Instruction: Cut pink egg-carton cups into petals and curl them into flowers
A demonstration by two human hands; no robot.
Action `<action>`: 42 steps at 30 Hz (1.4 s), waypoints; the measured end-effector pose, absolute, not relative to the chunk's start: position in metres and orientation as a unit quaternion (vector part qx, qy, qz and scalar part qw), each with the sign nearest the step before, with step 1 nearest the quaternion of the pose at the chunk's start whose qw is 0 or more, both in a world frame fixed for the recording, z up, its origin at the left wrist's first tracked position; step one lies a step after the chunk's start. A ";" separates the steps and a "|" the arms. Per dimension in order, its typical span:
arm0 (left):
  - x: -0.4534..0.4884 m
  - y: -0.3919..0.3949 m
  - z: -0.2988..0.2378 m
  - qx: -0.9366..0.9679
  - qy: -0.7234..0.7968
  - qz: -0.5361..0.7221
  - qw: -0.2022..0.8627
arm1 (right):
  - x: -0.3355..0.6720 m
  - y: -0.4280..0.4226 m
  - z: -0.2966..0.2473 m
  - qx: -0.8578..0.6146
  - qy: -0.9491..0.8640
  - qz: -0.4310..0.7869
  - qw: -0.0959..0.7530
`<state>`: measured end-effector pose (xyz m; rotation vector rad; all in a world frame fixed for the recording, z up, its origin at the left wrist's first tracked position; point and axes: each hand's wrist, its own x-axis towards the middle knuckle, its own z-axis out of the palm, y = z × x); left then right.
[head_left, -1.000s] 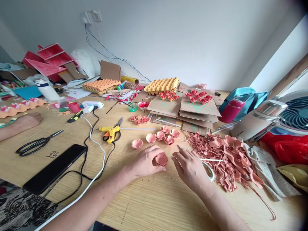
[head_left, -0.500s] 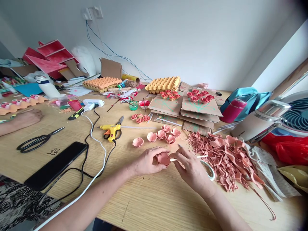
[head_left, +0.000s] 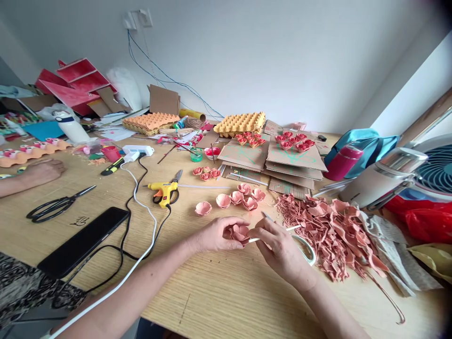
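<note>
My left hand (head_left: 218,235) is closed around a pink cupped flower (head_left: 240,232) cut from egg carton, low over the table. In my right hand (head_left: 278,245) a thin pale stick (head_left: 293,228) is pinched, its near end at the flower's right side. White-handled scissors (head_left: 309,250) lie beneath my right hand, partly hidden by it. Just beyond my hands stand several more pink flowers (head_left: 236,197), with one set apart (head_left: 203,208) at the left. To their left lies a yellow glue gun (head_left: 163,192).
A heap of pink carton scraps (head_left: 339,235) lies at the right, near a steel flask (head_left: 384,174). Cardboard sheets (head_left: 243,154) bear red flowers. At left are black scissors (head_left: 58,205), a phone (head_left: 83,242), cables (head_left: 150,226) and another person's hand (head_left: 45,172).
The flower has tilted in my left hand, and its petals stand more folded inward. The stick's near end has dropped slightly to the flower's lower right side.
</note>
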<state>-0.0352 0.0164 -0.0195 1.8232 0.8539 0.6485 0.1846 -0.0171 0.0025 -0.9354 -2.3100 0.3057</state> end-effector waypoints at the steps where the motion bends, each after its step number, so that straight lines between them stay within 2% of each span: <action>1: -0.036 0.016 -0.018 0.757 0.353 0.270 0.479 | 0.185 -0.018 0.003 -0.354 -0.870 0.113 0.323; 5: -0.039 0.018 -0.015 0.804 0.379 0.296 0.350 | 0.189 -0.018 0.003 -0.386 -0.847 0.050 0.363; 9: -0.044 0.027 -0.020 0.820 0.408 0.317 0.247 | 0.193 -0.015 0.001 -0.406 -0.851 -0.042 0.332; 17: -0.053 0.030 -0.017 0.853 0.421 0.263 0.160 | 0.190 -0.012 -0.005 -0.400 -0.869 -0.071 0.283; 23: -0.052 0.021 -0.001 0.855 0.407 0.310 0.079 | 0.191 -0.013 -0.003 -0.384 -0.869 -0.090 0.298; 26: -0.045 0.012 0.005 0.828 0.396 0.362 0.161 | 0.190 -0.016 -0.001 -0.370 -0.872 -0.108 0.302; 30: -0.032 0.002 0.003 0.735 0.371 0.358 0.440 | 0.184 -0.022 0.000 -0.342 -0.887 -0.121 0.286; 32: -0.027 0.001 -0.001 0.675 0.357 0.345 0.545 | 0.180 -0.025 0.001 -0.329 -0.895 -0.117 0.277; 34: -0.023 0.001 -0.004 0.643 0.361 0.350 0.578 | 0.178 -0.026 0.002 -0.337 -0.895 -0.110 0.272; 42: -0.022 0.002 -0.009 0.659 0.365 0.375 0.540 | 0.179 -0.024 0.007 -0.465 -0.840 0.001 0.281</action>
